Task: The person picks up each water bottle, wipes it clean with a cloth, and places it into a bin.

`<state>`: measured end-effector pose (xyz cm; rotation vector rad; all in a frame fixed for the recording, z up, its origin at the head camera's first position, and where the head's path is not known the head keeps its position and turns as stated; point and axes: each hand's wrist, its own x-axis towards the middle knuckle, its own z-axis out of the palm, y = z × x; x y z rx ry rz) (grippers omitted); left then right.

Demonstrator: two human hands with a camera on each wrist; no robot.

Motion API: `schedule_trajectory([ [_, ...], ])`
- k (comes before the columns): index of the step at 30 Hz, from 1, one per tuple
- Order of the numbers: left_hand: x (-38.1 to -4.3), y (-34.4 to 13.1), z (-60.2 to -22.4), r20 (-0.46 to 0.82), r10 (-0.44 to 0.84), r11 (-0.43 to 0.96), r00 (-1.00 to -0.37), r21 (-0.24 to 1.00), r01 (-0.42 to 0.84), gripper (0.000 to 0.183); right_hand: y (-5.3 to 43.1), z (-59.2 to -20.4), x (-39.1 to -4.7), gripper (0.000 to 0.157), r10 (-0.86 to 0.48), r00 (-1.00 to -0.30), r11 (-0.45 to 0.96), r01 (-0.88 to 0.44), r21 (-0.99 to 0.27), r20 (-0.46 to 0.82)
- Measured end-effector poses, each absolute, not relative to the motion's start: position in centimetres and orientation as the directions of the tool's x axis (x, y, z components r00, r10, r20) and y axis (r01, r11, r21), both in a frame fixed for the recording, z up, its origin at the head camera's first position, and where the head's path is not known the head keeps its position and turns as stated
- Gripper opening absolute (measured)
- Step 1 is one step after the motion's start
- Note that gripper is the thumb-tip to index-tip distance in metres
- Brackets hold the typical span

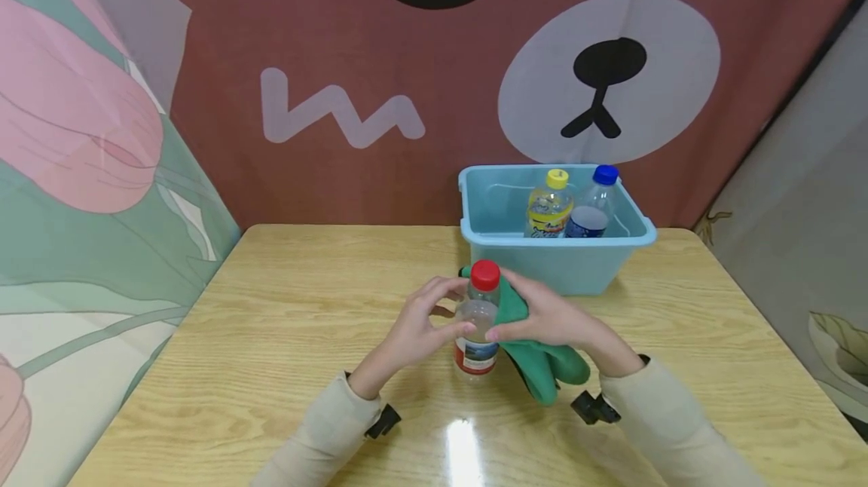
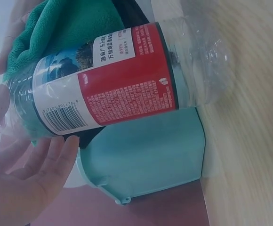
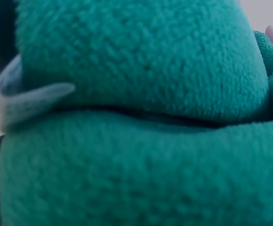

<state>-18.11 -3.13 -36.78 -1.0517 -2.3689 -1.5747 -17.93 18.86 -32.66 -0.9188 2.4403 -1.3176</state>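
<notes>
A clear plastic bottle (image 1: pixel 477 336) with a red cap stands upright on the table in the head view. Its red, white and blue label fills much of the left wrist view. My left hand (image 1: pixel 420 325) holds the bottle near its shoulder from the left, thumb in front and fingers curved at the far side. A green fuzzy towel (image 1: pixel 536 362) is gripped in my right hand (image 1: pixel 542 313) and lies against the bottle's right side, its folds hanging toward the table. The towel (image 3: pixel 141 165) covers nearly all of the right wrist view, showing a pale tag at its edge.
Behind the right hand is a light blue plastic bin (image 1: pixel 542 264). In it stand a yellow-capped bottle (image 1: pixel 549 208) and a blue-capped bottle (image 1: pixel 593 208). A printed curtain (image 1: pixel 339 185) hangs along the back edge of the wooden table (image 1: pixel 305 283).
</notes>
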Motion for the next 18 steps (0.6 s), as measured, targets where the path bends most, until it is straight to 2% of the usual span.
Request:
schedule_trajectory([
  [7, -18.1, -3.1, -36.9, 0.462, 0.474, 0.203, -0.750, 0.771, 0.604, 0.053, 19.0, -34.0, -18.0, 0.088, -0.586, -0.809, 0.408, -0.344, -0.846, 0.046],
  [18, -17.9, -3.1, -37.1, 0.431, 0.479, 0.202, -0.765, 0.794, 0.574, 0.053, 19.1, -36.7, -17.9, 0.094, -0.576, -0.816, 0.379, -0.226, -0.897, -0.037],
])
